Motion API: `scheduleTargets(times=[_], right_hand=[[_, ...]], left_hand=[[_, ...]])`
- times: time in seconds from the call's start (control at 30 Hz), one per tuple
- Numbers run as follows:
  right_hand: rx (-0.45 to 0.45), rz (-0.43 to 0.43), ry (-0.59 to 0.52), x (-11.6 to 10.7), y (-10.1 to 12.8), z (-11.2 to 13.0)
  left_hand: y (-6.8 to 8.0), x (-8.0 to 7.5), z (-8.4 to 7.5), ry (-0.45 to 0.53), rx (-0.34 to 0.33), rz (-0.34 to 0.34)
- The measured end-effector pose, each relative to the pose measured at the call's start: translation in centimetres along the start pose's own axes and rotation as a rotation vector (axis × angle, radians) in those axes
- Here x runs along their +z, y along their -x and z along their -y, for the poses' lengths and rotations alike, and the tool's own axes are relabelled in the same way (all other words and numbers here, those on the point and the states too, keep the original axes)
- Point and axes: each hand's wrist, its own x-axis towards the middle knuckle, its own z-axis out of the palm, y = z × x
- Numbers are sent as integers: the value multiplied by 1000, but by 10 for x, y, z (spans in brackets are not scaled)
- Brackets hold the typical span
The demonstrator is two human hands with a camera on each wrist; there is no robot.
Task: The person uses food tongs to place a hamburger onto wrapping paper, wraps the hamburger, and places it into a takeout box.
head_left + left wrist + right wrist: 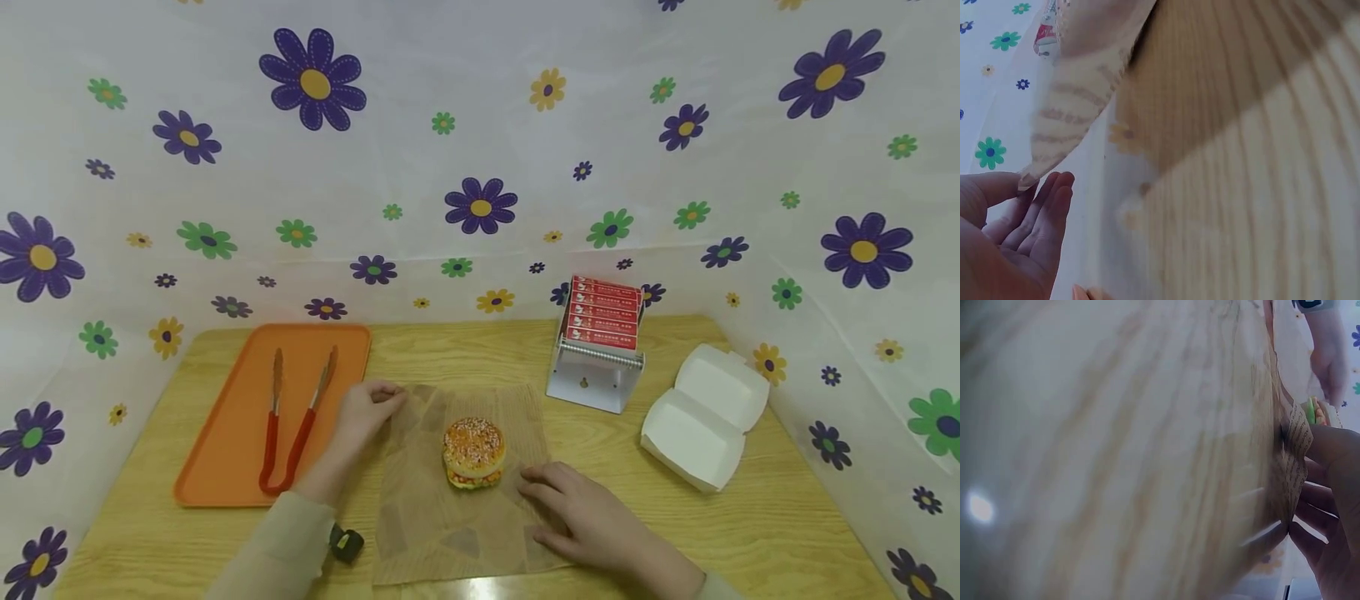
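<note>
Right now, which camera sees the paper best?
The head view: it shows nearly the whole paper, with the burger on it. The left wrist view shows only part, narrowing to a corner that the left hand pinches; the right wrist view shows just a slanted strip beside the right hand.

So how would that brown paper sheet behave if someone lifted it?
The brown paper sheet is probably floppy: its corner curves at the left hand. It looks thin, so likely light. The burger on it could slide.
</note>
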Motion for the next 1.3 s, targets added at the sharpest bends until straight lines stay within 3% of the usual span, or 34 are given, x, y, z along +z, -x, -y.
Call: scheduleTargets(times=[0.27,0.43,0.7,0.87,1.03,1.13,1.3], right_hand=[[12,8,-9,0,-2,0],[2,7,-1,1,-2,0],[-5,-19,12,2,-4,1],[-17,-37,28,2,-6,2],[-19,-37,31,3,-6,2],[-12,-38,31,3,-5,3],[-2,-28,27,3,-5,5]], left_hand=[[12,10,-20,66,102,-60],[31,20,-34,106,181,-19],[58,39,-49,-8,389,28],[70,49,-48,-230,610,22],[77,53,-42,-528,928,-16],[77,55,-38,-654,1090,-37],[78,54,-28,-750,1245,-26]])
